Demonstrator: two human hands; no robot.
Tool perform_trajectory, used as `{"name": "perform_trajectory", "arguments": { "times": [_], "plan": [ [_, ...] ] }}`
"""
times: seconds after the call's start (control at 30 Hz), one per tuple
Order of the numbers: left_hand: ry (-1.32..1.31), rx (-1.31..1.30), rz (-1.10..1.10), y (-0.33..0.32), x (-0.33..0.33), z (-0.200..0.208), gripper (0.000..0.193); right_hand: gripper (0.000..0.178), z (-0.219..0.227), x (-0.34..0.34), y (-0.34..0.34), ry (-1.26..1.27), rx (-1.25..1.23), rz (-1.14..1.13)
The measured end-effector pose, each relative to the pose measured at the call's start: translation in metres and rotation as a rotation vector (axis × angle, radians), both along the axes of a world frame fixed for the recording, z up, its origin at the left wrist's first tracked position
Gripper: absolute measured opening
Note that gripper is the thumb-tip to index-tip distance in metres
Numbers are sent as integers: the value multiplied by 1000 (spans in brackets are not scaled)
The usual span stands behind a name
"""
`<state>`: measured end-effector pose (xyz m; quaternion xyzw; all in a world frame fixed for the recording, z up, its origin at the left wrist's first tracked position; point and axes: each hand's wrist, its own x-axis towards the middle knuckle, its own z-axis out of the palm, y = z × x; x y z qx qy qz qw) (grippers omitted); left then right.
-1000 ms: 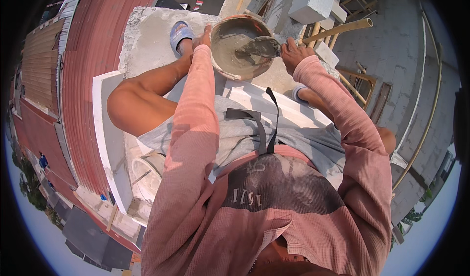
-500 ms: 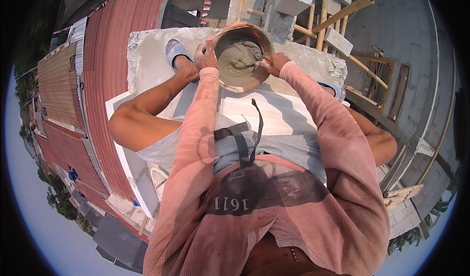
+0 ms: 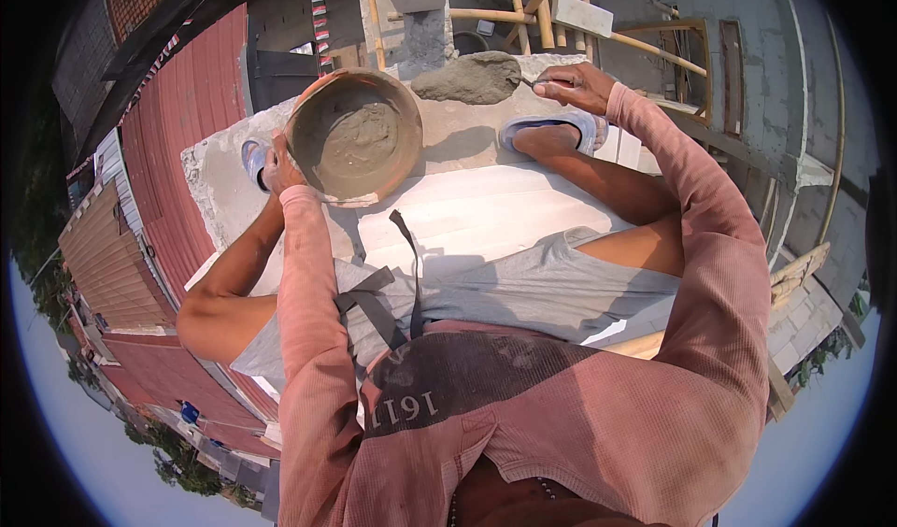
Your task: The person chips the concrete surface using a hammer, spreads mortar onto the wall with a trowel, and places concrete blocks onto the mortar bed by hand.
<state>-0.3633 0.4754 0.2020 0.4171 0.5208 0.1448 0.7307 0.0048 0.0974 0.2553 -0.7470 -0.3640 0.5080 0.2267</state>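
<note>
At the left of the frame, a red corrugated roof (image 3: 168,153) lies beyond the broken edge of the pale concrete ledge (image 3: 210,174), apparently well below it. A patterned slipper, the left one (image 3: 252,156), stands close to that edge; loose grit there could make the foot slide.

Just right of it, the left hand (image 3: 277,164) has its fingers on the left rim of the round bowl (image 3: 405,144), left of centre in the upper half; how tightly it grips I cannot tell. With support showing on one side only, the bowl could tip or swing if pushed from its right. The grey mortar (image 3: 360,139) inside would then slop toward the lower rim.

Below the bowl, a dark strap (image 3: 408,237) hangs loose over the white block (image 3: 486,211) and might snag on a moving forearm.

At upper centre, the trowel (image 3: 529,82) carries a long heap of mortar (image 3: 467,78), apart from the bowl. The heap's weight lies far out from the handle, so a small twist of the wrist could spill it, perhaps onto the right slipper (image 3: 519,127) just below.

Farther right, the right hand (image 3: 575,88) is closed around the trowel's handle; wet fingers would let it roll.
</note>
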Motion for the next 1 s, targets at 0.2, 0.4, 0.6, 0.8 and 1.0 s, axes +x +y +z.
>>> {"name": "perform_trajectory", "arguments": {
  "times": [0.2, 0.4, 0.6, 0.8, 1.0],
  "plan": [
    [32, 168, 6, -24, 27, 14, 50, 45, -59, 56, -110, -736, 11, 120],
    [141, 246, -26, -33, 33, 38, 50, 45, -66, 82, -155, -627, -403, 179],
    [127, 266, 21, -32, 38, 31, 49, 50, -61, 82, -181, -682, -438, 158],
    [228, 347, -56, -14, 24, 12, 51, 45, -79, 77, -184, -578, -424, 128],
    [133, 106, 17, -22, 29, 20, 58, 43, -90, 78, -206, -648, -339, 62]
  ]
}}
